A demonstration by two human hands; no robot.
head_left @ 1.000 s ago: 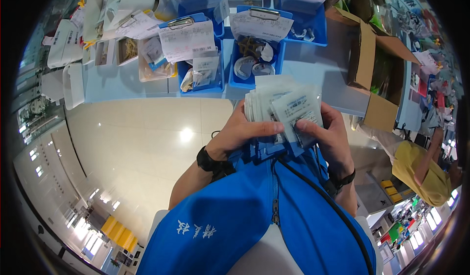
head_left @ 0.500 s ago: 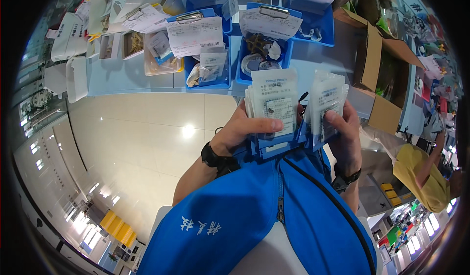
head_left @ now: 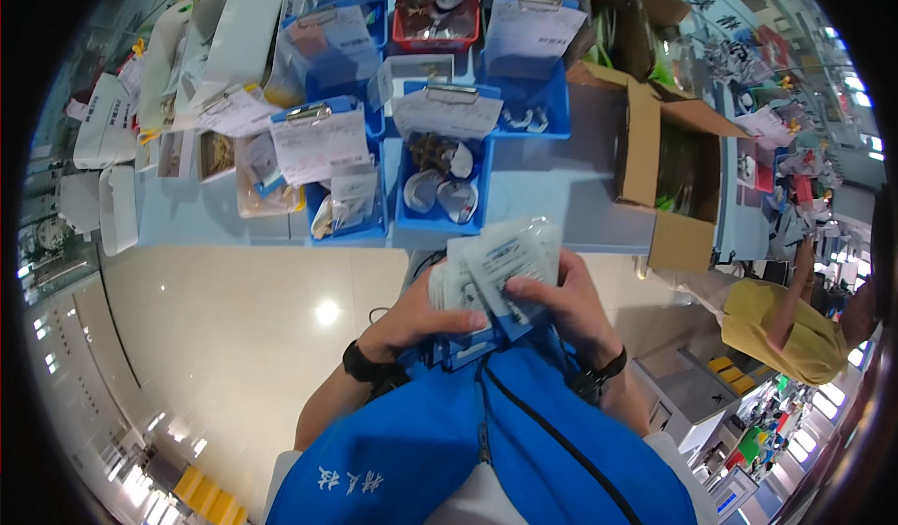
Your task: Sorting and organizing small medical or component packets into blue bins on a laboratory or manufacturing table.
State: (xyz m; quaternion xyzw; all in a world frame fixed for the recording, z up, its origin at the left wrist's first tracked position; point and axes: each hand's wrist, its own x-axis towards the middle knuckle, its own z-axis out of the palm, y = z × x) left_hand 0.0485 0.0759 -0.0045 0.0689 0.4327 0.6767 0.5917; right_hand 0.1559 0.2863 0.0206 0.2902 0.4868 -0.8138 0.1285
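Two stacks of small clear plastic packets with white labels and blue lower ends are held in front of my chest. My left hand (head_left: 423, 318) grips the left packet stack (head_left: 453, 293), thumb flat across its front. Round the right packet stack (head_left: 520, 263) my right hand (head_left: 567, 297) is closed, its thumb pressing the face. The right stack tilts and overlaps the left one. Just beyond them, on the bench, stands a blue bin (head_left: 443, 185) with white dental casts, a brown piece and a clipboard.
The pale blue bench (head_left: 552, 207) carries another blue bin (head_left: 372, 222) with a clipboard and packets, a red bin (head_left: 436, 26), and an open cardboard box (head_left: 645, 142) at the right. White boxes (head_left: 245, 43) stand at the left. A person in a yellow top (head_left: 774, 324) works at far right.
The two packet stacks have come together, the right one now overlapping the left. My view has shifted, so more of the bench and its bins shows.
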